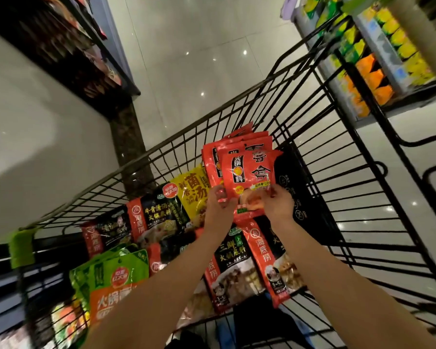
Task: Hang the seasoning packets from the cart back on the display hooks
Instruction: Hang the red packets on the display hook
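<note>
Reaching down into the black wire cart (320, 157), both forearms stretch forward from the bottom of the view over a loose layer of packets: green and orange packets (116, 278) nearest on the left, then black-and-red soup-base packets (239, 258) lying flat under the arms. Further in, the left hand (218, 206) pinches the lower left edge of a fanned stack of red seasoning packets (247, 170), while the right hand (278, 204) grips its lower right edge, fingers curled over the front. Holding the stack from both sides probably keeps the slippery sheets squared up so they lift out together. The red packets are glossy, printed with large dark characters and a yellow roundel, and stand tilted against the cart's far end, above a yellow packet (191, 190) and a black one (291, 182). Beyond the cart lies pale tiled floor (186, 59), with dim shelves on either side; no display hooks can be made out.
</note>
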Available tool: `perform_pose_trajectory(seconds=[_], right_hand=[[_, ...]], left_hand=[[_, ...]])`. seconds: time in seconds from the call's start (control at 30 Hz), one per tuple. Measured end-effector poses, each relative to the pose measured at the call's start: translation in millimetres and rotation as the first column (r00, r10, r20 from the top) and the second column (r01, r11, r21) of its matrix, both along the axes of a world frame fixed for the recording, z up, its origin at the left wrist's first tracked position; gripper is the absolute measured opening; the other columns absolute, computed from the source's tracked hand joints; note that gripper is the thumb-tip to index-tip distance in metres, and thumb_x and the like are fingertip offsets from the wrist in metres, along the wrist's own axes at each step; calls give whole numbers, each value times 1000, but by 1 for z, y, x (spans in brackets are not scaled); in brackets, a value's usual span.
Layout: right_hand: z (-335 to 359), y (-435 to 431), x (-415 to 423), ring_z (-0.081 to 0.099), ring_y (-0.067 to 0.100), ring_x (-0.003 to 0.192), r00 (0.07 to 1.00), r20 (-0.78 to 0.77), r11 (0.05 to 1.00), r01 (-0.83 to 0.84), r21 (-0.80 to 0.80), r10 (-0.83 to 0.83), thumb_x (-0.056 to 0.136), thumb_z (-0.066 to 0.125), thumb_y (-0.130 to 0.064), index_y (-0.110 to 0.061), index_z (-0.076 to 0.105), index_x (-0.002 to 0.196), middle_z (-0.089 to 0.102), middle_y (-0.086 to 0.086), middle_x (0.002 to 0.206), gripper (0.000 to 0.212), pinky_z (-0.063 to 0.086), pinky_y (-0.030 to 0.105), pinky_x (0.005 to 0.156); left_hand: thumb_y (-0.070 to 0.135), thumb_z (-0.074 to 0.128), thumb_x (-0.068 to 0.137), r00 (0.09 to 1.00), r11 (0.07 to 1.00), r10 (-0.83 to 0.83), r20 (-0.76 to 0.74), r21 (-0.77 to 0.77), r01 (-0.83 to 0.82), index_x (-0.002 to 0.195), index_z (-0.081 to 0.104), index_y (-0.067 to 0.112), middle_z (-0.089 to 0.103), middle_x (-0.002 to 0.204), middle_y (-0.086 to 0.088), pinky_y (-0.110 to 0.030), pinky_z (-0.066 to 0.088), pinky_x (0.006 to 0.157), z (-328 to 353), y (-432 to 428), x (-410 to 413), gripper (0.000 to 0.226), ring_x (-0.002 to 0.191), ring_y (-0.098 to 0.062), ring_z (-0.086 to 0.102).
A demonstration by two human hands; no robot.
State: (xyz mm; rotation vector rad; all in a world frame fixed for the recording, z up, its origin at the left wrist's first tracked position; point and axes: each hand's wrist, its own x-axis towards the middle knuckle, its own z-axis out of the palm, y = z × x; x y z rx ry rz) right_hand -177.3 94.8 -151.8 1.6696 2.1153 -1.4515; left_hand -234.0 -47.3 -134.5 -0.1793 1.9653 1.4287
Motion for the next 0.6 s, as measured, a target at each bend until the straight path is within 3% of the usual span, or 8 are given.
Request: perform_pose_trajectory(seconds=[0.13, 0.2, 0.3, 0.4, 0.47, 0.53, 0.6], right_hand=[[28, -15, 5, 69, 25, 87, 995, -72, 998, -71, 3, 71, 98, 64, -17, -10, 70, 91, 73, 7, 92, 12, 58, 39, 79], [40, -29, 5, 68, 23, 83, 981, -122, 988, -156, -16, 153, 98, 65, -17, -8, 69, 94, 71, 6, 91, 11, 57, 29, 71], [59, -47, 4, 67, 19, 80, 964, -165, 976, -216, -34, 208, 101, 62, -23, -11, 66, 98, 66, 5, 102, 14, 46, 11, 54], [67, -47, 2, 70, 13, 84, 974, -150, 971, -190, -149, 167, 107, 52, -31, -18, 68, 118, 68, 0, 111, 23, 57, 20, 62], [64, -36, 1, 66, 8, 86, 987, -125, 977, -120, -176, 98, 108, 50, -26, -20, 63, 126, 66, -7, 110, 24, 54, 19, 73], [56, -20, -3, 66, 12, 94, 993, -112, 983, -46, -176, 27, 105, 54, -21, -17, 65, 120, 69, -6, 111, 19, 51, 28, 90], [43, -7, -10, 67, 9, 90, 994, -108, 979, -25, -201, 3, 103, 56, -16, -18, 63, 114, 71, -5, 105, 13, 57, 24, 84]], left_hand=[[31, 71, 97, 996, 995, -81, -40, -64, 79, 127, 50, 24, 65, 112, 4, -41, 59, 90, 13, -10, -2, 37, 100, -20, 69], [41, 71, 96, 990, 989, -102, -97, -113, 91, 123, 51, 19, 64, 103, 5, -44, 60, 87, 18, -16, -2, 40, 94, -21, 69], [32, 68, 99, 995, 990, -20, -101, -138, 5, 113, 51, 16, 65, 96, 0, -40, 59, 80, 29, -30, -6, 27, 91, -27, 69], [29, 67, 99, 995, 989, 60, -76, -128, -70, 111, 55, 20, 69, 102, 0, -47, 59, 85, 31, -45, -12, 19, 96, -25, 69], [33, 69, 98, 991, 986, 106, -75, -118, -115, 111, 56, 24, 69, 103, 3, -49, 57, 91, 31, -47, -14, 20, 97, -19, 67], [36, 71, 96, 988, 986, 143, -55, -78, -147, 112, 57, 25, 70, 105, 4, -45, 54, 93, 29, -47, -15, 24, 99, -17, 66], [42, 72, 93, 989, 988, 144, -36, -47, -146, 117, 56, 27, 70, 109, 6, -39, 51, 90, 26, -43, -15, 33, 102, -15, 66]])
